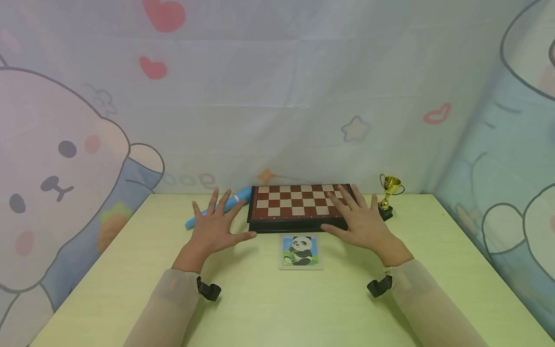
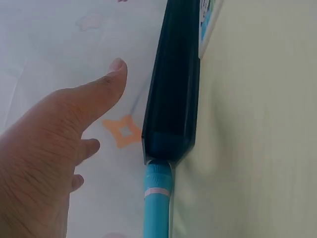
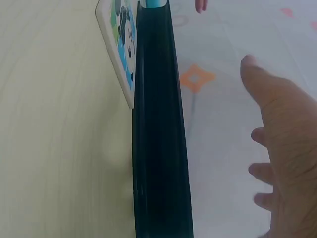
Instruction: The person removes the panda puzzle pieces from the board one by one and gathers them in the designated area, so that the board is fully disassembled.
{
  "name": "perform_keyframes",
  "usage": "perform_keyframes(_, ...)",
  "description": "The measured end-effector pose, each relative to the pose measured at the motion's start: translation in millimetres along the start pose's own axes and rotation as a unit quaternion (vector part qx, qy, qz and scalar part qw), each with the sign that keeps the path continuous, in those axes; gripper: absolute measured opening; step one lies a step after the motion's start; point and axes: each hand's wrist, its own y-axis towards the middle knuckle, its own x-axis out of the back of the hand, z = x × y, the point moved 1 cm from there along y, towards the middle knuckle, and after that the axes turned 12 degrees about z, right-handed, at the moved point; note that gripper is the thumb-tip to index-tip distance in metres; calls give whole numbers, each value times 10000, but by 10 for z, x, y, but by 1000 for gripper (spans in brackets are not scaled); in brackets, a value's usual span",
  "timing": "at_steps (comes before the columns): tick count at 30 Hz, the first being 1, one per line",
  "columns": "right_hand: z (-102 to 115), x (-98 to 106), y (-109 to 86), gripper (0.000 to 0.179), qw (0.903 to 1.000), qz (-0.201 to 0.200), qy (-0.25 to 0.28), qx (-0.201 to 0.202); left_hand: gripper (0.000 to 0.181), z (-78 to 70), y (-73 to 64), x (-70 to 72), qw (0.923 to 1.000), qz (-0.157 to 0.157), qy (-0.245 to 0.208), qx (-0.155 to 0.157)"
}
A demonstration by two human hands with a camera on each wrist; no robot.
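My left hand [image 1: 215,229] is spread with straight fingers over the left part of the table, and in the head view it overlaps a light blue stick-like object [image 1: 236,198]. On the other side my right hand [image 1: 363,225], fingers also spread, overlaps the right front corner of a checkered board box [image 1: 299,201]. Neither hand grips anything. Between and nearer than the hands lies a square panda picture tile [image 1: 301,252] with a pale frame, close to the box's front side. A small gold trophy cup [image 1: 390,185] on a black base stands just beyond the right fingertips.
The pale yellow table [image 1: 277,308] ends at a back edge against a hanging cloth [image 1: 277,96] printed with hearts and bears. Each wrist wears a small black camera, the left camera [image 1: 209,290] and the right camera [image 1: 379,286].
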Motion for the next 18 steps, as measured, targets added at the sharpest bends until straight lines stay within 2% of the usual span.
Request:
perform_keyframes(3,35,-2,10,78,9966,-175,633,507,90,-50,5,38,9976,-118,-563,-380)
perform_keyframes(5,77,-33,28,65,9875,-116,1279,913,78,-117,7,53,9899,-4,-1220,-722)
perform_keyframes(7,135,-92,53,55,9733,89,1904,1277,64,-206,20,30,9753,300,-1896,-1091)
perform_keyframes(9,200,-183,83,48,9590,318,2355,1544,52,-314,30,-22,9558,805,-2472,-1376)
perform_keyframes(11,266,-286,106,44,9481,504,2623,1727,50,-428,46,-107,9397,1348,-2727,-1563)
perform_keyframes(12,298,-336,115,42,9455,542,2659,1798,53,-483,53,-149,9365,1558,-2682,-1636)
perform_keyframes(13,331,-381,117,40,9435,601,2731,1778,57,-531,60,-194,9358,1722,-2568,-1693)
perform_keyframes(15,383,-467,115,37,9424,717,2819,1651,69,-606,76,-292,9391,1865,-2266,-1786)
perform_keyframes(18,448,-552,111,36,9438,790,2859,1456,85,-660,86,-397,9483,1797,-1884,-1814)
